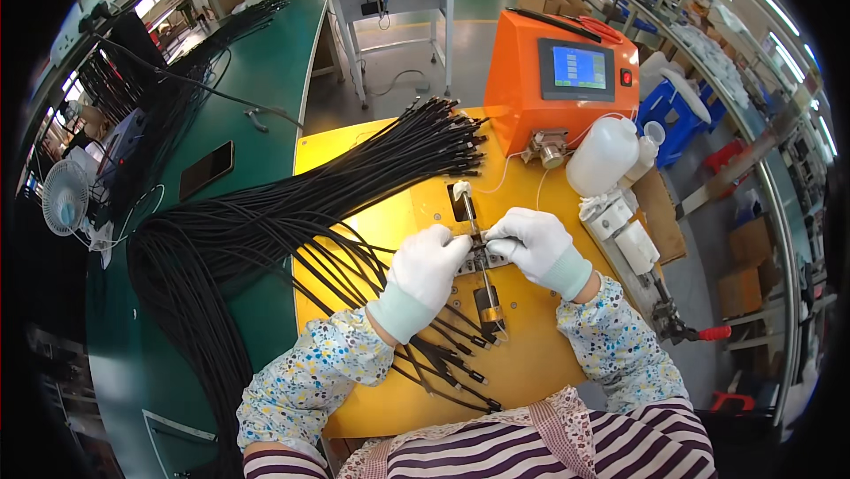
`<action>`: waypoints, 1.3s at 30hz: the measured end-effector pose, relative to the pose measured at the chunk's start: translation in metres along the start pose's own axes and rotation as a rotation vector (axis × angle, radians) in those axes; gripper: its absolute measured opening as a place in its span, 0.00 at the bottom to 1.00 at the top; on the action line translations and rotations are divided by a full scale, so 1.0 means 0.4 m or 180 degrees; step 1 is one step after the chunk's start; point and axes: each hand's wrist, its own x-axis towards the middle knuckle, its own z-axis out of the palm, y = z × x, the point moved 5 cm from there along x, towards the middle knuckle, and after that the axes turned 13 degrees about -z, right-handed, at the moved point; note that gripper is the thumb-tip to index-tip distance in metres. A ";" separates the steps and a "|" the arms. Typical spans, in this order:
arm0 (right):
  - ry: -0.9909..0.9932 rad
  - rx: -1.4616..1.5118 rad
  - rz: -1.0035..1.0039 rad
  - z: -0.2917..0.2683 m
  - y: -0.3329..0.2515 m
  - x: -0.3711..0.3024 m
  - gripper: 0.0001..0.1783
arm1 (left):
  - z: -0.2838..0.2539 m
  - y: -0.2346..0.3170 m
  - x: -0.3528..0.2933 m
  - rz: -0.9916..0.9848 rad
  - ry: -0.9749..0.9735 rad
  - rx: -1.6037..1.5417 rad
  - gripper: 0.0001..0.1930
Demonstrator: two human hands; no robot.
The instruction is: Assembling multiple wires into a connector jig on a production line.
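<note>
My left hand (423,268) and my right hand (536,244), both in white gloves, meet over a small metal fixture (478,258) on a yellow work plate (549,337). Thumb and fingers are pinched together on each hand. Between the fingertips is a small dark piece, too hidden for me to tell what it is. A thick bundle of black cables (292,200) lies to the left, its plug ends fanned out beyond my hands. Nearer me, several loose cable ends (460,355) spread across the plate below my left hand.
An orange machine (522,72) with a touch screen stands at the back right. Beside it are a white plastic bottle (604,156) and a clamp with a red handle (714,333). On the green table (266,63) at left lie a phone (206,171) and a small fan (66,196).
</note>
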 end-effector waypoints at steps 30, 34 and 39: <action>-0.0220 -0.2837 -0.1706 0.025 0.075 0.400 0.08 | 0.005 0.001 -0.010 0.0429 0.0201 0.0965 0.18; 0.0171 -0.2884 -0.1868 -0.025 0.011 0.361 0.05 | 0.000 -0.013 -0.004 0.0227 0.0258 0.0786 0.16; 0.0422 -0.2973 -0.1618 -0.092 -0.012 0.318 0.05 | 0.000 -0.025 0.004 0.0202 0.0285 0.0651 0.16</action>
